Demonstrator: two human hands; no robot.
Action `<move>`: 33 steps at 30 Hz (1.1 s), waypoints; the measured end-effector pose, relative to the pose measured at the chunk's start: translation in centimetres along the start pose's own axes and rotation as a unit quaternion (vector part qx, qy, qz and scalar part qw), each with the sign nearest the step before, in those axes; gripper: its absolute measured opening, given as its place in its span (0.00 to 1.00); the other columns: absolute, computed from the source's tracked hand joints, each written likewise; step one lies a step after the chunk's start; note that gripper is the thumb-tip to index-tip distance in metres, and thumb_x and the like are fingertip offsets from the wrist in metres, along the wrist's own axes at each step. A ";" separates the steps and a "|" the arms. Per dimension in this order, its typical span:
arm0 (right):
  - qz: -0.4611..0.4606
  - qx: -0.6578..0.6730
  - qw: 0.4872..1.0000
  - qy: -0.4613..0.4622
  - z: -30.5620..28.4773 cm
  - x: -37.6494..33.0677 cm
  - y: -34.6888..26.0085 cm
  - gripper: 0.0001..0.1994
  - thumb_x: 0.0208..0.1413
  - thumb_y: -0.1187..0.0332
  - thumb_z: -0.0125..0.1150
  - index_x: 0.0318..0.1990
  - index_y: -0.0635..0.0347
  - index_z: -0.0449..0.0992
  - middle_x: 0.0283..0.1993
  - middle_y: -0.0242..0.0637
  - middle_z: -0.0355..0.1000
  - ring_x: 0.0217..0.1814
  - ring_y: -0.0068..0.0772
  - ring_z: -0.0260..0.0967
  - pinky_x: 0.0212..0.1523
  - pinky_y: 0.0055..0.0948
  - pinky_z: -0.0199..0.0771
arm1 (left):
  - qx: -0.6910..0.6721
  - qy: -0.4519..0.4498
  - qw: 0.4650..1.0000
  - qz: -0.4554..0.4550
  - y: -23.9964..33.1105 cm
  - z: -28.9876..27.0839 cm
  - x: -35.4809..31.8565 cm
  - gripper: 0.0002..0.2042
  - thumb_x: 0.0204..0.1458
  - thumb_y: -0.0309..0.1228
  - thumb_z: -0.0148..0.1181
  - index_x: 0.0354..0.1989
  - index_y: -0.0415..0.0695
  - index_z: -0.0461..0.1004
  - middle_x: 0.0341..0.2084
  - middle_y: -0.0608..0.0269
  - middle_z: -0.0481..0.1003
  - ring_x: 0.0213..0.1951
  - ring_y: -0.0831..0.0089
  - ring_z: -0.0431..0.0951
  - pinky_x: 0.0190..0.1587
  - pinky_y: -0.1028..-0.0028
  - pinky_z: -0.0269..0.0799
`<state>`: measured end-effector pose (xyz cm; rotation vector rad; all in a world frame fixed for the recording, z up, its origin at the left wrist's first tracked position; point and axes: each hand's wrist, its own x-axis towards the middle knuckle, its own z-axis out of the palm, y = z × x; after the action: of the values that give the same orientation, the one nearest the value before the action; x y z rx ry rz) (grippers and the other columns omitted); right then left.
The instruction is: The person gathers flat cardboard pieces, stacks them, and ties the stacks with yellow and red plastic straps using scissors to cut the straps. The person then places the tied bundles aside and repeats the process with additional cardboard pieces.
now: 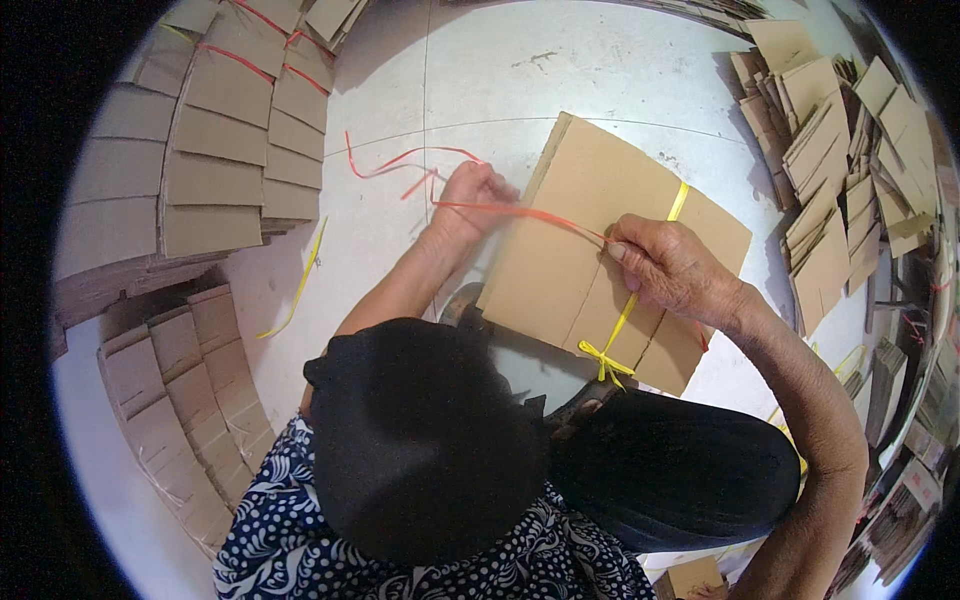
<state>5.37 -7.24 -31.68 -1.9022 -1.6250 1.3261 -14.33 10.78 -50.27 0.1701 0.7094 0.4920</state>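
Note:
A stack of flat brown cardboard sheets lies before me, standing slightly off the floor at its near edge. A yellow plastic strap runs across it and is tied in a bow near the close edge. Over the top stretches a red plastic strap. My right hand is closed above the stack, pinching this strap between thumb and fingers. Beside the stack's left edge, my left hand is closed around the strap's other part, its fingertips smeared by motion. A loose red tail trails left from it.
Bundled cardboard is piled high at the far left, with a lower pile nearer. A loose yellow strap lies on the floor. Heaped cardboard pieces stand at the right. My bent knee is close to the stack.

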 end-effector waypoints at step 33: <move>0.043 0.136 0.981 -0.133 0.8 2.0 -1.2 0.18 0.64 0.54 0.46 0.27 0.59 0.66 0.19 0.27 0.67 0.23 0.18 0.69 0.26 0.19 0.72 | 0.083 -0.059 0.993 0.065 9.0 2.9 -13.9 0.03 0.58 0.24 0.49 0.32 0.46 0.66 0.16 0.69 0.61 0.20 0.76 0.62 0.37 0.68 0.69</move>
<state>3.85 -5.35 -32.12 -1.7061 -1.3977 1.8014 -24.82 11.88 -37.15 0.4003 0.6251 0.5432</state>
